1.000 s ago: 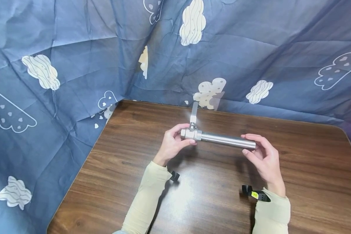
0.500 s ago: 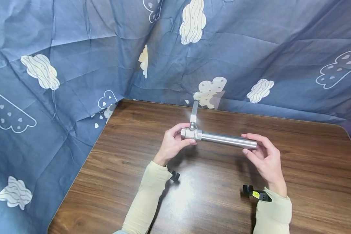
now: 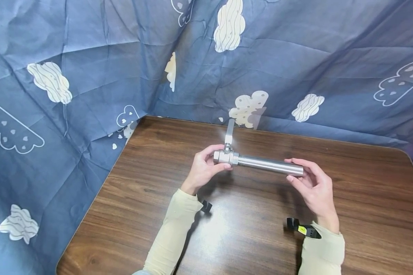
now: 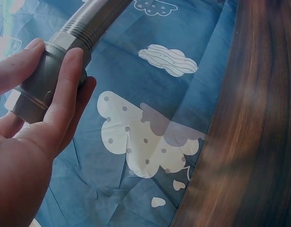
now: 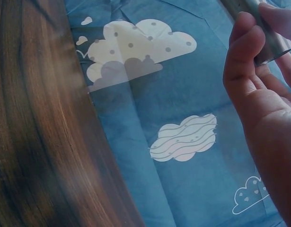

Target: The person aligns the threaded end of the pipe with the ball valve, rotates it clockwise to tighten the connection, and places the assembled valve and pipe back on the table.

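Note:
A steel ball valve [image 3: 225,156] with a flat lever handle [image 3: 229,131] pointing away from me is joined to a polished steel pipe [image 3: 270,165]. Both are held above the wooden table [image 3: 247,214]. My left hand [image 3: 204,168] grips the valve body [image 4: 43,82], fingers and thumb curled round it. My right hand [image 3: 311,183] pinches the pipe's far right end [image 5: 270,40] between thumb and fingers. In the left wrist view a band of thread shows on the pipe [image 4: 91,21] where it meets the valve.
Blue cloth with cloud prints [image 3: 89,68] hangs behind and to the left of the table. Black wrist camera mounts [image 3: 301,229] sit at both cream sleeves. The table's rounded right corner [image 3: 404,152] is in view.
The pipe has crept slightly to the right, away from the valve, with a little thread now showing at the joint. Both hands keep their hold.

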Available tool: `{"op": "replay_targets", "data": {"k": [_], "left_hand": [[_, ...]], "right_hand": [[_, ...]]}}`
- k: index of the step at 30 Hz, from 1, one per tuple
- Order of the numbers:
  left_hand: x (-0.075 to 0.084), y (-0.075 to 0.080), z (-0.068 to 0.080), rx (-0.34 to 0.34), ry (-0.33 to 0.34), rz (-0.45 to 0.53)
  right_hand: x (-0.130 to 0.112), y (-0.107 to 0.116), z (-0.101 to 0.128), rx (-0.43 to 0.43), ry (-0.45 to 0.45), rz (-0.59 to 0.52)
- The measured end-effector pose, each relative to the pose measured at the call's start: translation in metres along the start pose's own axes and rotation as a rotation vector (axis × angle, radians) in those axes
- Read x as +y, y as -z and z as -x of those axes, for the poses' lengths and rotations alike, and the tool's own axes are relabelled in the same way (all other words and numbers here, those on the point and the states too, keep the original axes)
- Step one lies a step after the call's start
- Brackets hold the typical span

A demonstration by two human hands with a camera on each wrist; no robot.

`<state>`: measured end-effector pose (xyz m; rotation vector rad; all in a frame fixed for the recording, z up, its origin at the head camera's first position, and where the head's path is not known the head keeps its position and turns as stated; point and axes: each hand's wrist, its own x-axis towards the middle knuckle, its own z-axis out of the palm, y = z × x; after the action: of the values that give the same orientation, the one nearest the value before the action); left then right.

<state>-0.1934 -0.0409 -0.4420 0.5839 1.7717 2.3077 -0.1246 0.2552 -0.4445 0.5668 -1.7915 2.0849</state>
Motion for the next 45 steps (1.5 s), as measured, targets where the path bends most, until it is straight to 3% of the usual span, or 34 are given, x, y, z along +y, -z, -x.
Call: {"op": "replay_targets", "data": {"k": [22,31,45], "left_hand": [[0.0009,0.0001,0.0004,0.001,-0.003,-0.017],[0.0015,-0.0008,0.0008,0.003,-0.003,-0.029],[0.0037,-0.0016,0.0013,0.012,-0.013,-0.055]], "right_hand": [[-0.0012,0.0003,0.0023,0.028,-0.023,-0.027],[-0.0057,-0.0002,0.0038,0.056,-0.096,0.04],[-0.0036,0.002,0.0027,0.003,-0.025,-0.067]]}}
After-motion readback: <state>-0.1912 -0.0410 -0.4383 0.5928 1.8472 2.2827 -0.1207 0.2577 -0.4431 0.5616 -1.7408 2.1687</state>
